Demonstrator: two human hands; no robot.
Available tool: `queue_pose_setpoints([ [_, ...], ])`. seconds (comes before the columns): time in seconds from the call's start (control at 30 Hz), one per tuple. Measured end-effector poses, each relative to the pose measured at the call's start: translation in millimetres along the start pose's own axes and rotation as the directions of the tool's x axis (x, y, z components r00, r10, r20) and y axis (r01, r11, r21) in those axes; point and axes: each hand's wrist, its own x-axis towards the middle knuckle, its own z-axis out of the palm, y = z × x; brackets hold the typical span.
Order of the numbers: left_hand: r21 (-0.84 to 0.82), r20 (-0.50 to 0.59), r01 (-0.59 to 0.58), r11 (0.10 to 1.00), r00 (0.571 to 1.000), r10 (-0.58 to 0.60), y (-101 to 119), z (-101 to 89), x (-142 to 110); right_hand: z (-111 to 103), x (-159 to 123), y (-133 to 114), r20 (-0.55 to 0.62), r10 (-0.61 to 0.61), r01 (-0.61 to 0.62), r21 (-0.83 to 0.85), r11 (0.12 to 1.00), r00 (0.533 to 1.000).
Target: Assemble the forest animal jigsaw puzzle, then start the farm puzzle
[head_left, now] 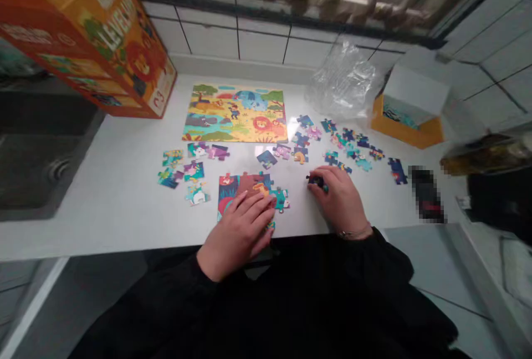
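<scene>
A partly joined jigsaw block (245, 186) lies on the white counter (120, 193) near its front edge. My left hand (241, 229) rests flat on it, fingers stretched out over the joined pieces. My right hand (338, 198) is just to the right, fingers closed around a small dark puzzle piece (316, 181) held against the counter. Several loose pieces (349, 145) are scattered beyond the right hand. More loose pieces (183, 173) lie to the left. A finished animal puzzle picture (235, 113) lies further back.
A large orange puzzle box (103, 32) stands at the back left. A crumpled clear plastic bag (343, 79) and a small open yellow box (409, 107) sit at the back right. A dark sink (37, 154) lies left. A tiled wall and window run behind.
</scene>
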Motion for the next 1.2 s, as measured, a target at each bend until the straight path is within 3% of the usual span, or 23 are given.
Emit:
queue_pose_setpoints([
  [0.17, -0.008, -0.014, -0.004, 1.0, 1.0, 0.004, 0, -2.1, 2, -2, -4, 4, 0.004, -0.058, 0.058, 0.017, 0.998, 0.998],
  [0.37, -0.009, -0.011, 0.003, 1.0, 1.0, -0.003, 2, -3.2, 2, -2, -12, 9, -0.089, 0.092, -0.1, -0.095, 0.991, 0.992],
  [0.77, -0.001, -0.013, 0.003, 1.0, 1.0, -0.003, 2, -2.1, 2, 12, 0, -5, -0.016, 0.205, -0.205, -0.104, 0.973, 0.979],
  [0.9, 0.002, -0.021, 0.0, 1.0, 1.0, 0.0, 2, -2.4, 2, 14, 6, -8, 0.027, 0.158, -0.157, -0.046, 0.987, 0.987],
  [1.07, 0.003, -0.012, -0.003, 1.0, 1.0, 0.003, 2, -2.6, 2, 13, 13, -10, 0.081, 0.013, -0.017, 0.047, 0.999, 0.997],
  [1.2, 0.003, -0.016, -0.005, 1.0, 1.0, 0.005, 2, -3.1, 2, 13, 12, -18, 0.028, 0.031, -0.029, -0.059, 0.998, 0.999],
])
